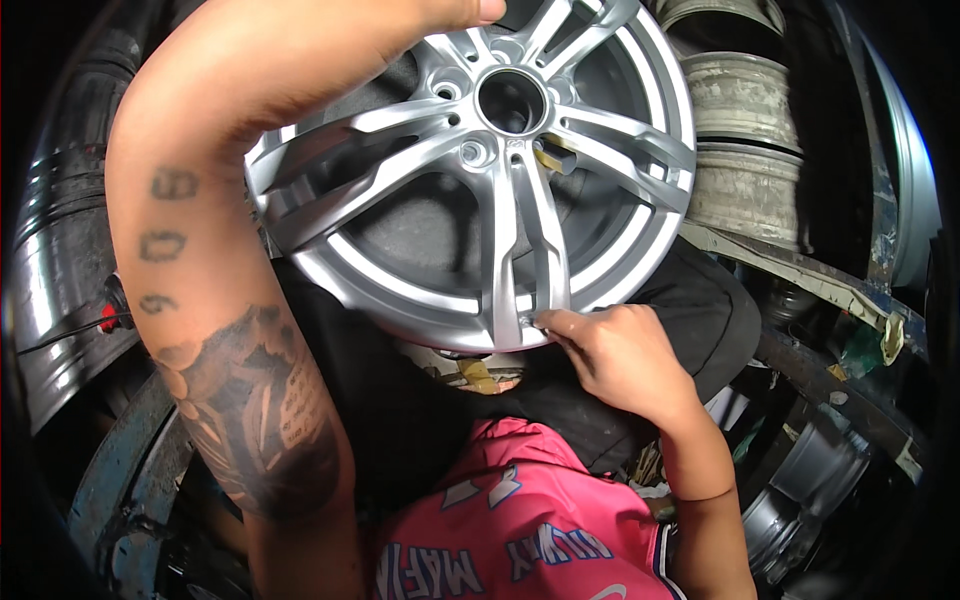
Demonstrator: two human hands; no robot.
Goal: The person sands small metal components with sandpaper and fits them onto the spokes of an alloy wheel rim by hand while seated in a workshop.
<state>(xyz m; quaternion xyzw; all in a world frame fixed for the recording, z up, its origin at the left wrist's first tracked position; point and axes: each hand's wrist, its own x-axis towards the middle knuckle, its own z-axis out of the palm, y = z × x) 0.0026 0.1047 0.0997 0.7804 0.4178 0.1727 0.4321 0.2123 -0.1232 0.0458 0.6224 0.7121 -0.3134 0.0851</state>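
Observation:
A silver alloy wheel rim (522, 250) with split double spokes and a round centre bore lies face up over my lap, above my dark trousers (700, 320). My right hand (620, 352) is at its near edge. The fingers are curled, and the fingertips press at the outer end of the near spoke pair. Whatever they may pinch is too small to make out. My left arm bends up along the left side and across the rim's far left part. Only a bit of my left hand (478, 10) shows at the top edge, its fingers out of the picture.
Worn, dusty wheel rims (745, 120) are stacked at the far right beside a metal rack bar (790, 270). Another dark rim (820, 460) lies low on the right. A shiny metal barrel shape (70, 220) and a blue metal frame (120, 470) stand at the left.

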